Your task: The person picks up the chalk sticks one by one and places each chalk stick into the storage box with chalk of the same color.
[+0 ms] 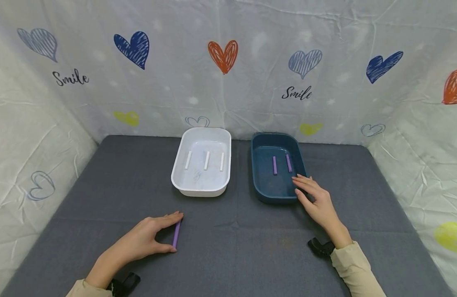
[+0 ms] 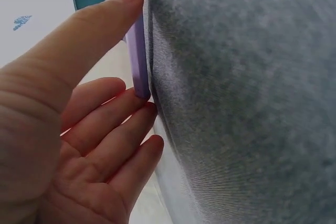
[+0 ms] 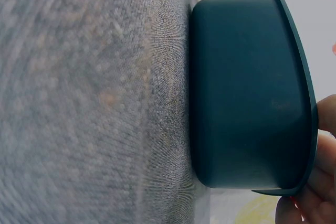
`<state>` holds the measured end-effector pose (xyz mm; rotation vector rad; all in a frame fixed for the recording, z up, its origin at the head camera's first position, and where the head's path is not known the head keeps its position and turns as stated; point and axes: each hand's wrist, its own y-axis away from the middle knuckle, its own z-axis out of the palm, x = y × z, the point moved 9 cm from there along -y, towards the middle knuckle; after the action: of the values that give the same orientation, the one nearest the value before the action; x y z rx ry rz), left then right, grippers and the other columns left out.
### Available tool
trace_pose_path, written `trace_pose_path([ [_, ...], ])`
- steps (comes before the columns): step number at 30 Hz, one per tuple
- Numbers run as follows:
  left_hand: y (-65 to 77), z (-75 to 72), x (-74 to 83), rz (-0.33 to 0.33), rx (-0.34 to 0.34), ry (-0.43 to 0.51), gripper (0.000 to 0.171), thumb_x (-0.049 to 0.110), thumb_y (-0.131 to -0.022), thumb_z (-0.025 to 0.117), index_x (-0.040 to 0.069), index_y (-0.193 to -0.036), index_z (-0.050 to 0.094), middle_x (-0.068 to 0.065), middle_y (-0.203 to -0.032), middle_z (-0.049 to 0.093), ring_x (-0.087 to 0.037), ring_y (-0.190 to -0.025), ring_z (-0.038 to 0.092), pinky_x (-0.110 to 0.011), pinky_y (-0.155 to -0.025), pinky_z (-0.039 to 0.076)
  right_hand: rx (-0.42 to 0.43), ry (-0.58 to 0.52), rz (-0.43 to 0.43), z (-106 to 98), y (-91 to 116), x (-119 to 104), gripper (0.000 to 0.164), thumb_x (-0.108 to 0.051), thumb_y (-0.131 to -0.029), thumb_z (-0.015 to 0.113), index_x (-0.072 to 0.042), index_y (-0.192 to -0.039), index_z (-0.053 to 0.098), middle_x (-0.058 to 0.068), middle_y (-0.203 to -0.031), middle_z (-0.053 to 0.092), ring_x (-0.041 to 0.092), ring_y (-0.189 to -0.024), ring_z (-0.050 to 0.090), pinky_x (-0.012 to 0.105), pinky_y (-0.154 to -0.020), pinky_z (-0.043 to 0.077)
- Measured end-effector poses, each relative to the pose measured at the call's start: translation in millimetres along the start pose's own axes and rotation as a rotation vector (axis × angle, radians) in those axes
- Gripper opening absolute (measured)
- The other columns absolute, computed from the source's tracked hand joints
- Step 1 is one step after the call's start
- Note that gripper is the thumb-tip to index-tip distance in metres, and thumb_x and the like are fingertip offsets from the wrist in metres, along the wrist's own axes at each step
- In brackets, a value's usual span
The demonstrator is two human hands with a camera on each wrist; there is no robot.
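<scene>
A slim purple chalk-like stick [image 1: 176, 234] is pinched lengthwise by my left hand [image 1: 141, 241], thumb at its near end and fingertips at its far end, close to the grey cloth. In the left wrist view the purple stick [image 2: 137, 59] spans from thumb to fingers. My right hand [image 1: 317, 202] rests at the near right corner of a dark teal tub [image 1: 274, 197], fingers lightly bent over its rim. Two purple sticks [image 1: 275, 166] lie inside that tub. The right wrist view shows the teal tub's side wall [image 3: 247, 93] with fingertips [image 3: 326, 114] along the rim.
Left of the teal tub stands a white tub [image 1: 202, 192] with three white sticks [image 1: 206, 161] in it. Both sit toward the back of the grey cloth-covered table [image 1: 235, 255]. A pale curtain [image 1: 258, 53] printed with hearts hangs behind and at the sides.
</scene>
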<state>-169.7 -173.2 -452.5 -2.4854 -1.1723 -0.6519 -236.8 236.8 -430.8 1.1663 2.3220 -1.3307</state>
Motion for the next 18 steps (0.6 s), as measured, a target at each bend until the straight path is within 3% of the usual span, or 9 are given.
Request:
trace_pose_path([
  [10,-8.2,-2.9,6.6,0.002,0.003,-0.016,0.080,0.036,-0.076,0.086,-0.006,-0.137,0.056,-0.023,-0.136,0.057,-0.037,-0.122,0.057,-0.052,-0.095,0.051,0.000,0.008,0.002,0.0,-1.6,-0.5,0.033,0.004,-0.089,0.068,0.004,-0.123,0.068,0.019,-0.127,0.065,0.030,-0.129,0.054,0.051,-0.115,0.031],
  [18,-18.5,-1.3,15.1,0.014,0.021,-0.026,0.079,0.031,-0.075,0.088,-0.006,-0.137,0.056,-0.023,-0.135,0.058,-0.035,-0.122,0.058,-0.051,-0.096,0.051,0.003,-0.001,-0.007,-0.2,-1.5,-1.4,0.033,0.005,-0.089,0.068,0.005,-0.122,0.068,0.023,-0.125,0.065,0.031,-0.128,0.054,0.040,-0.118,0.028],
])
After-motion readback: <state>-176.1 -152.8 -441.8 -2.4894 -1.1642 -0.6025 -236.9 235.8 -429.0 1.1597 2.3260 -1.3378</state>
